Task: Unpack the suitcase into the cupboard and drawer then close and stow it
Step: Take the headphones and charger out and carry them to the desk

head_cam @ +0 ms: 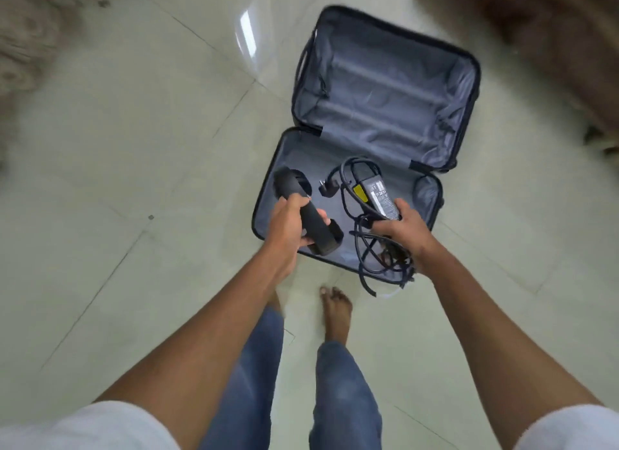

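Suitcase (pixel 385 91): laid open on the floor (pixel 134 148), both halves emptied. Black handheld device (pixel 303 211) was clamped in the left hand (pixel 288 225), long axis slanted away-left; power adapter (pixel 376 195) with trailing cable (pixel 371 258) was clutched in the right hand (pixel 402 228), both directly above the near half.

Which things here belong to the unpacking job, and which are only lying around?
Job things:
- open suitcase
- black device, held by left hand
- power adapter with its cables, held by right hand

Just around:
- tiled floor
- brown furniture, blurred
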